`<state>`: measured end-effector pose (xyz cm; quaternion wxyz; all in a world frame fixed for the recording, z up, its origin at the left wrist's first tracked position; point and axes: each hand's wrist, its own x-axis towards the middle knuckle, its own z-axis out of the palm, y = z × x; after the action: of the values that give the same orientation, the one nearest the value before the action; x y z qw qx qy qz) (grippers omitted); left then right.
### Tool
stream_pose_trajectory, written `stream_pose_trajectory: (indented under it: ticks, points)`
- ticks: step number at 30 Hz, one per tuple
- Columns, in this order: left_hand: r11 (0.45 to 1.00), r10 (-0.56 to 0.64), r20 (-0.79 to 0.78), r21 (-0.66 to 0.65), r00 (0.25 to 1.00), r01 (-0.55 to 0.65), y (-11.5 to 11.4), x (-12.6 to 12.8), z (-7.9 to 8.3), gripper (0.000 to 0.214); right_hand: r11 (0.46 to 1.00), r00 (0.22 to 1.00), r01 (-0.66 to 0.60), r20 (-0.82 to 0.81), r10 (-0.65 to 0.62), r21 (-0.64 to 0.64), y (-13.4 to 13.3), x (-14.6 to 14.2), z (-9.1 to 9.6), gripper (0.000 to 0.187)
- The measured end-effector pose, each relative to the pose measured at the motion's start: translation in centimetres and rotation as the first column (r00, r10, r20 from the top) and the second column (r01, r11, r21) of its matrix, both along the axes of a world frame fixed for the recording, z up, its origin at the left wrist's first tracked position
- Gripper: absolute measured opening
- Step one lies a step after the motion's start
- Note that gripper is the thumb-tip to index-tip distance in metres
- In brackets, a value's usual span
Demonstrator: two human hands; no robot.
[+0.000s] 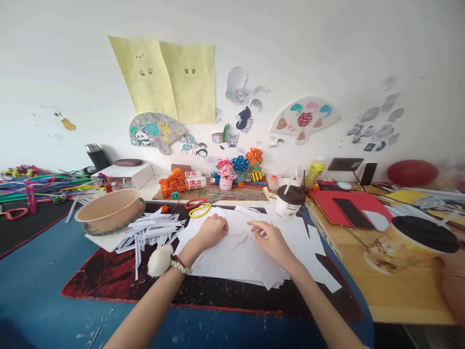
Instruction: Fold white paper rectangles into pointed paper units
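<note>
My left hand (213, 230) rests on the white paper sheets (218, 261), its fingers curled under, so whatever they may hold is hidden. Facing it, my right hand (271, 240) hovers over or touches the sheets with its fingers loosely bent and apart; nothing shows in it. Small folded paper pieces (239, 241) lie between the hands. Left of the sheets is a heap of folded white paper strips (150, 230). Scissors with yellow handles (199, 210) and a pair of orange handles (195, 203) lie just beyond my left hand.
A round tan bowl (109, 211) stands at left. A lidded drink cup (289, 201) borders the sheets, and a larger cup (410, 245) stands right near another person's hand (450, 276). A phone (352, 212) lies on a red folder (327, 201). Pipe-cleaner flowers (225, 172) line the back.
</note>
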<state>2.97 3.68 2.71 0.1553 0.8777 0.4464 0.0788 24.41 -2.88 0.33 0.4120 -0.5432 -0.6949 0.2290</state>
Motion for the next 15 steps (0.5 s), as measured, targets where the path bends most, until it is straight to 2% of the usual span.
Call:
stream_pose_trajectory:
  ticks: [2, 6, 9, 11, 15]
  points:
    - [0.996, 0.052, 0.043, -0.078, 0.998, -0.048, 0.4, 0.0, 0.1, 0.032, 0.999, 0.997, 0.042, -0.065, -0.044, -0.034, -1.1, -0.1, -0.7, 0.036]
    - [0.964, 0.161, 0.214, -0.245, 0.963, -0.107, 0.0, -0.2, 0.9, 0.029, 0.991, 0.976, 0.075, -0.195, -0.095, -0.108, -2.3, -1.2, -1.1, 0.036]
    - [0.929, 0.233, 0.386, -0.361, 0.893, -0.086, -1.6, 0.1, 1.6, 0.028, 0.987, 0.952, 0.013, -0.301, -0.061, -0.158, -2.0, -2.7, -0.4, 0.046]
    - [0.905, 0.256, 0.487, -0.423, 0.835, -0.031, -3.0, 0.4, 1.9, 0.029, 0.982, 0.928, -0.050, -0.373, -0.021, -0.180, -1.5, -3.7, 0.2, 0.043]
    - [0.867, 0.308, 0.570, -0.498, 0.762, 0.022, -4.5, 0.6, 1.6, 0.029, 0.966, 0.893, -0.128, -0.450, 0.013, -0.227, -0.2, -4.6, 1.0, 0.044]
